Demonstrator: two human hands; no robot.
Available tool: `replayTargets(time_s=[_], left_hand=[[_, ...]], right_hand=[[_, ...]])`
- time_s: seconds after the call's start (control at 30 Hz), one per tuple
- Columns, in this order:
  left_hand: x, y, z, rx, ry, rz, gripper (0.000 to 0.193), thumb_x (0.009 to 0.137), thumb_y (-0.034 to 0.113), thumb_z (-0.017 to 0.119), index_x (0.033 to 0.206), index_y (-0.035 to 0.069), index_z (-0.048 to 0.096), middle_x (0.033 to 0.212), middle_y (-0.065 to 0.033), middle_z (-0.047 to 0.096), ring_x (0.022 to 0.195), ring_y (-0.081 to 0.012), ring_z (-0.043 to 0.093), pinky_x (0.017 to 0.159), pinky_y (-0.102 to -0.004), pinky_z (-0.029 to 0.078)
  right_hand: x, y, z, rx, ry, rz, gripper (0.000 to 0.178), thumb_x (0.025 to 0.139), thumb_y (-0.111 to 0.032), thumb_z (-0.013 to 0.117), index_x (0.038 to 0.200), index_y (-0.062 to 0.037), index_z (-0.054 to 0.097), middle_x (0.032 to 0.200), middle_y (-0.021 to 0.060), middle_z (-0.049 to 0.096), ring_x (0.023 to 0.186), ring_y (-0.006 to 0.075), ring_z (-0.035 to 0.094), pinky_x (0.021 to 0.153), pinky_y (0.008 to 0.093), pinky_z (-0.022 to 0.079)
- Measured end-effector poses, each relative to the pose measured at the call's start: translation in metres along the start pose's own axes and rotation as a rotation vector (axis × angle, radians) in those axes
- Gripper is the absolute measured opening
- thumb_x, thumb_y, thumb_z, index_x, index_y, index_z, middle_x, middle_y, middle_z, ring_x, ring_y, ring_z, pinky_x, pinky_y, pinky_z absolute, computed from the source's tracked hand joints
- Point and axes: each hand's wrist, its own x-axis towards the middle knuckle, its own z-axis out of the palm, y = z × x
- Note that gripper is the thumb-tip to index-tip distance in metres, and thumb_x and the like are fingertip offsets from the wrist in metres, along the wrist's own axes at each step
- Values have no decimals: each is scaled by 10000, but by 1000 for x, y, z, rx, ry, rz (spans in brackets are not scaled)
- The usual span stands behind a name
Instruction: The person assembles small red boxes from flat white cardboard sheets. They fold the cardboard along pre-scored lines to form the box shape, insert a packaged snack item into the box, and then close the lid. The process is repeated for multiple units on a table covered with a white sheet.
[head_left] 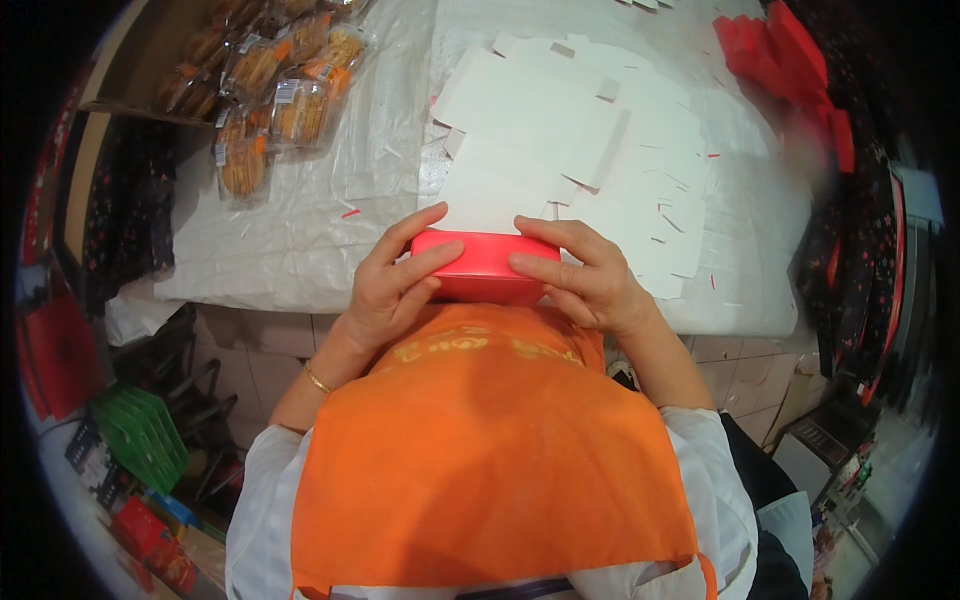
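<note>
A small red cardboard box [485, 257] is held at the table's near edge, close against my orange apron. My left hand [392, 275] grips its left end, index finger and thumb along the top. On the right end, my right hand [588, 272] holds it the same way, with its fingers bent around the edge. The box's underside and the far fingers are hidden. Just beyond the box lies a spread stack of flat white cardboard blanks [570, 130] with cut flaps and slots.
Clear packets of brown baked snacks [300, 105] lie at the far left beside an open cardboard box [130, 60]. Folded red card pieces [775, 50] sit at the far right. White plastic sheeting [330, 240] covers the table. A green crate [140, 435] stands low on the left.
</note>
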Motion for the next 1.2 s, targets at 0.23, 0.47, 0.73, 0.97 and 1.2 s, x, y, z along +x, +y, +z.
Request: replayTargets(time_s=[0.23,0.47,0.73,0.97,1.2], left_hand=[[5,0,-4,-6,-47,49,400,863,-8,630,1247,76,701,1448,-217,513,1296,-352,547,1050,-389,473],[1,-5,5,-142,1,-22,405,925,31,594,1329,62,610,1497,-224,445,1364,-324,464,1122,-393,380],[-4,-28,40,-397,122,-358,777,959,76,579,1576,12,111,1596,-185,222,1445,-282,309,1199,-409,267],[17,-37,48,-344,267,-310,734,1009,172,534,1595,48,111,1579,-189,258,1407,-268,355,1174,-387,284],[84,4,59,-503,156,-265,709,1010,143,484,1610,81,112,1545,-153,330,1351,-271,412,1110,-400,373]], right_hand=[[2,-2,-11,-31,-61,-21,532,727,50,662,1230,-115,700,1346,195,602,1072,331,654,889,381,553],[3,-10,21,90,118,210,388,814,11,643,1184,-86,709,1342,194,580,1147,333,616,956,382,525],[-4,6,63,569,500,686,761,910,-36,595,1561,-19,202,1503,168,376,1276,279,507,1082,405,432],[4,5,78,222,420,661,846,950,-133,594,1607,-41,70,1592,266,266,1470,382,292,1211,422,243],[-11,45,19,515,791,676,790,960,-151,654,1611,-114,207,1600,193,314,1457,259,342,1193,375,288]])
